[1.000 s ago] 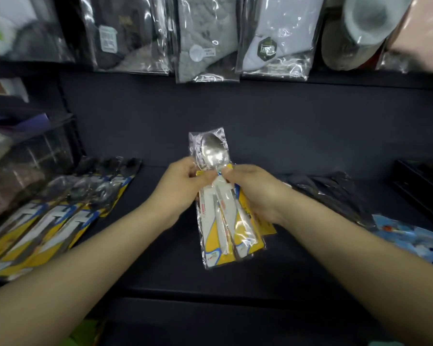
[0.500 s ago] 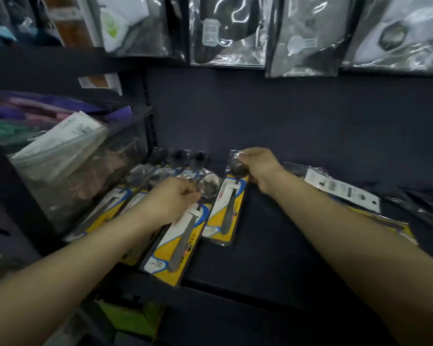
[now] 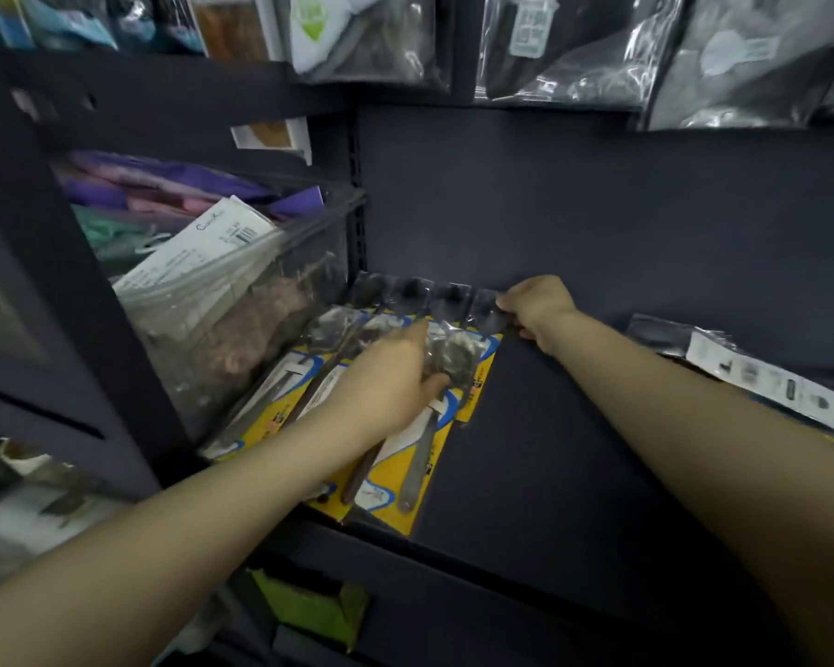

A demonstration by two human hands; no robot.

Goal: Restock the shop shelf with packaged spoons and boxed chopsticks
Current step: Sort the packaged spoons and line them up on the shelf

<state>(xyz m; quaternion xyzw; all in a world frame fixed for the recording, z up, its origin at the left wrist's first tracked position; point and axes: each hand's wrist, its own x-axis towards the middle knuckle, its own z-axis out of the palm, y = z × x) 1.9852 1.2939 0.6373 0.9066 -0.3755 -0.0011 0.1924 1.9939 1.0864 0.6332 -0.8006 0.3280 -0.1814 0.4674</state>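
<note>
We reach both arms in over the front edge of the shelf [image 3: 574,474]. Our left hand [image 3: 386,382] lies knuckles-up on the front spoon pack [image 3: 405,469], its fingers curled round the pack's bowl end. Our right hand [image 3: 538,305] sits at the back edge, thumb and fingers pinching the clear top of the rear spoon pack [image 3: 485,315], the last in a row leaning on the back wall. All the packs crowd the shelf's left end, near a clear bin [image 3: 242,329] holding bagged goods on the next bay. A dark packet with a white label [image 3: 761,377] lies near the right edge. Half a second ago the right-hand pack lay flat beside the left one — now it is in the back row.
</note>
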